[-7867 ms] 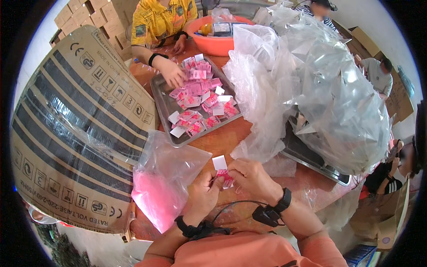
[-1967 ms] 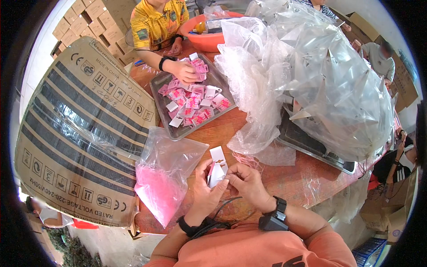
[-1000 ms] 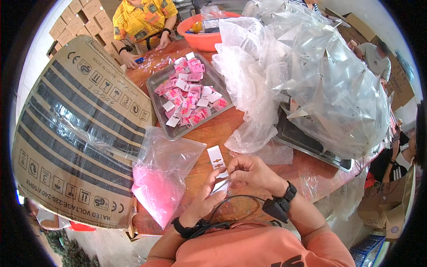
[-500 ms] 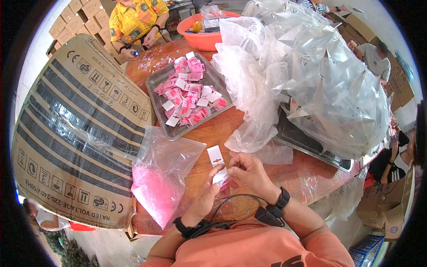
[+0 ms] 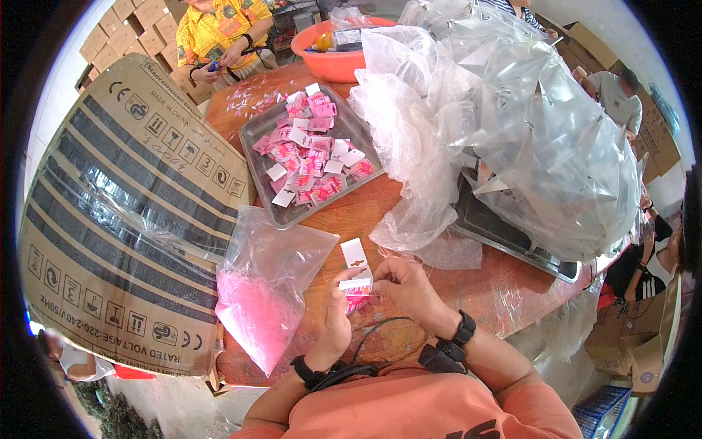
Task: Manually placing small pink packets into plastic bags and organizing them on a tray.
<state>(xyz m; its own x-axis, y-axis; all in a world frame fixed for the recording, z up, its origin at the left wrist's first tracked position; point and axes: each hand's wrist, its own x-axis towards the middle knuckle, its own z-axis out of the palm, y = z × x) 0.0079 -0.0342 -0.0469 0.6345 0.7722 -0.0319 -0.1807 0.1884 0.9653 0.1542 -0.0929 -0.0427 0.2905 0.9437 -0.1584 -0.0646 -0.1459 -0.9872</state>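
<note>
A big flattened carton (image 5: 124,212) overhangs the table's (image 5: 365,212) left edge; the steel tray (image 5: 257,132) of pink packets sits mid-table. Since a second ago, we've lowered the small white-and-pink packet (image 5: 356,285) near the front edge, our left hand (image 5: 336,322) and right hand (image 5: 409,289) both pinching it, folding continuing.
</note>
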